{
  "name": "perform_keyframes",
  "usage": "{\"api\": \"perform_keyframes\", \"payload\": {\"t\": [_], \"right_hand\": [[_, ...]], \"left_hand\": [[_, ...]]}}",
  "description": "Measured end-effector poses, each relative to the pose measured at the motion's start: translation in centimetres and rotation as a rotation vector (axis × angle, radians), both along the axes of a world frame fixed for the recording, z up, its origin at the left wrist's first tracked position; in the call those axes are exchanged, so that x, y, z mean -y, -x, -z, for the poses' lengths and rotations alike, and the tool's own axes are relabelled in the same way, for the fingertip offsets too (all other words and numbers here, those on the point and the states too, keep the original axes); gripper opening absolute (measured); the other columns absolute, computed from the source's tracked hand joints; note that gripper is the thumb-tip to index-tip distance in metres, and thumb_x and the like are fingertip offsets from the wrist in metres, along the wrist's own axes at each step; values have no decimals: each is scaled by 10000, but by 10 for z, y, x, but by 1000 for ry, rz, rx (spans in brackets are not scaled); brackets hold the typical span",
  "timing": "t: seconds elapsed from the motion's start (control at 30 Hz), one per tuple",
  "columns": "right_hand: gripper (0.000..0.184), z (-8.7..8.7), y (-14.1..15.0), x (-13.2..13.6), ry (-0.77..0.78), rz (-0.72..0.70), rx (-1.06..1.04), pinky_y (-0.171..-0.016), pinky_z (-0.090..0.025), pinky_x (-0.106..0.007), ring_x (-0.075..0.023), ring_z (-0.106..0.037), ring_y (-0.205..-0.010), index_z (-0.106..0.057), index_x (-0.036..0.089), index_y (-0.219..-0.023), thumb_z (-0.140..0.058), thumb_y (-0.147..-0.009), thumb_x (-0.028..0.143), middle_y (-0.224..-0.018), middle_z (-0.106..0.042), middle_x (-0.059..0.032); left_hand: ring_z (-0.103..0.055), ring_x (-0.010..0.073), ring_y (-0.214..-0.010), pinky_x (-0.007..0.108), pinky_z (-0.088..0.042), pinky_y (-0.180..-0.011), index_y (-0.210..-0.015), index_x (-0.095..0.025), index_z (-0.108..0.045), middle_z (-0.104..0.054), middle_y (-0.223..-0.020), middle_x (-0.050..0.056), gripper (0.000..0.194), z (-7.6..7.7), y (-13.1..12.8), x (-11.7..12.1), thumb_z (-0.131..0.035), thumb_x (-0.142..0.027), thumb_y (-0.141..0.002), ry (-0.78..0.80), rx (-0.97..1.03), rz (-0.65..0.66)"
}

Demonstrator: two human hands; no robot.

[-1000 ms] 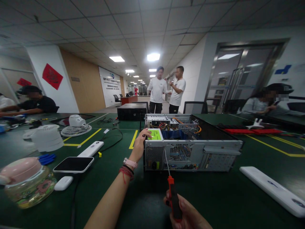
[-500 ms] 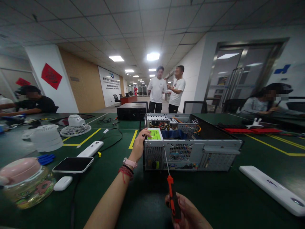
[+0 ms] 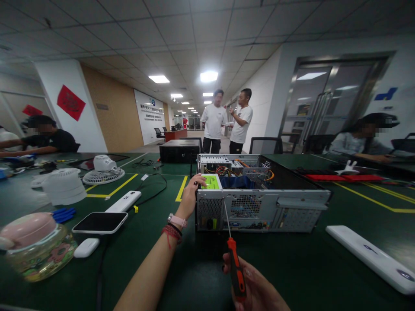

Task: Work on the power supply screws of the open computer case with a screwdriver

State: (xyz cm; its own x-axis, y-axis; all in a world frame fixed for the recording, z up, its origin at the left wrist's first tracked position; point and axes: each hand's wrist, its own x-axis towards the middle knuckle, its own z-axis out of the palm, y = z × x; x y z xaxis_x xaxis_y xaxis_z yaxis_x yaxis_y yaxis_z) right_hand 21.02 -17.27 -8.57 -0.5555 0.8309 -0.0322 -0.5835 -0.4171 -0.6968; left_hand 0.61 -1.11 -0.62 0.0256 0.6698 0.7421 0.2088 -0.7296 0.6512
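Observation:
An opened computer case (image 3: 301, 196) lies on its side in front of me, its rear panel facing me. At its left end sits a power supply (image 3: 214, 183) with a bright green label. My left hand (image 3: 189, 194) rests on the power supply's top left corner, fingers stretched over the label and apart. Below the case, my right hand (image 3: 254, 283) is closed around the handle of a red and black screwdriver (image 3: 236, 268). The shaft points up and away, its tip at the upper rear panel just right of the power supply's grille. Any screw there is too small to make out.
On the left are a phone (image 3: 100, 223), a white earbud case (image 3: 86, 248), a pink-lidded bottle (image 3: 39, 250), a white power bank (image 3: 125, 202) and a small fan (image 3: 104, 169). Another power bank (image 3: 369, 257) lies right. A black case (image 3: 179, 151) stands behind. Other people are around.
The screwdriver handle has turned about its axis in my right hand, and the fingers have shifted around it. Its tip stays on the same spot; my left hand has not moved.

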Motion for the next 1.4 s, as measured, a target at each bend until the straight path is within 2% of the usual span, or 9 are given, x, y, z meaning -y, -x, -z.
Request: {"api": "perform_keyframes", "payload": {"t": [0.13, 0.3, 0.43, 0.57, 0.73, 1.0, 1.2, 1.3, 1.4], "right_hand": [[393, 4, 0, -2, -19, -2, -29, -472, -466, -176, -77, -643, -512, -657, 241, -1109, -711, -761, 415, -1018, -700, -29], [453, 9, 1, -4, -19, -46, -70, -449, -442, -166, -72, -629, -497, -663, 248, -1091, -781, -683, 404, -945, -700, 1], [436, 3, 2, -1, 0, -21, -43, -451, -413, -156, -51, -606, -486, -664, 235, -1070, -795, -676, 366, -913, -681, 14], [359, -3, 4, -2, 14, -5, -25, -413, -373, -145, -38, -581, -442, -675, 212, -937, -819, -645, 363, -813, -658, 41], [398, 1, 5, -5, 34, -17, -4, -410, -397, -152, -49, -580, -423, -646, 190, -910, -838, -614, 374, -744, -648, 46], [325, -2, 5, -3, -3, -52, -27, -435, -473, -151, -128, -700, -565, -652, 211, -985, -761, -721, 365, -879, -694, 9], [290, -5, 4, -2, -55, -107, -84, -438, -465, -139, -105, -689, -542, -670, 218, -1040, -704, -779, 341, -951, -699, -12], [303, -1, 3, -2, -54, -84, -71, -462, -464, -165, -95, -668, -521, -667, 232, -1065, -687, -789, 355, -964, -693, -17], [347, 2, 2, -2, -60, -43, -66, -432, -403, -156, -61, -620, -474, -662, 236, -1074, -706, -767, 392, -964, -681, -15]], "left_hand": [[-473, 232, -1272, 400, -324, -1107, -799, -177, -616, -652, -1087, 90, 392, 0, 0, 0, -283, -329, -937, -2, 5, 5], [-468, 223, -1275, 387, -329, -1107, -794, -173, -615, -650, -1076, 91, 406, 2, 0, -3, -271, -336, -936, -13, -1, 0], [-461, 227, -1288, 389, -336, -1106, -789, -174, -617, -650, -1082, 90, 415, 3, 0, -5, -271, -349, -937, -10, -1, 1], [-461, 224, -1291, 380, -335, -1107, -787, -176, -617, -651, -1084, 84, 419, 2, 0, -4, -267, -351, -939, 4, -7, -16], [-472, 220, -1276, 376, -340, -1099, -791, -173, -615, -647, -1080, 88, 401, 1, 0, -2, -273, -326, -935, -11, 0, -3], [-482, 214, -1267, 371, -340, -1099, -793, -173, -616, -653, -1082, 87, 411, 0, -1, 0, -261, -321, -938, -4, -20, -30], [-480, 219, -1270, 383, -340, -1099, -792, -174, -615, -652, -1081, 90, 407, 2, 0, -2, -263, -317, -935, -6, -12, -17], [-479, 219, -1269, 384, -333, -1102, -794, -177, -615, -654, -1073, 89, 399, 3, 0, -4, -270, -318, -935, -12, -1, -9], [-473, 221, -1274, 388, -331, -1102, -799, -179, -617, -653, -1077, 88, 399, 2, 0, -4, -272, -323, -936, -11, -7, -9]]}}
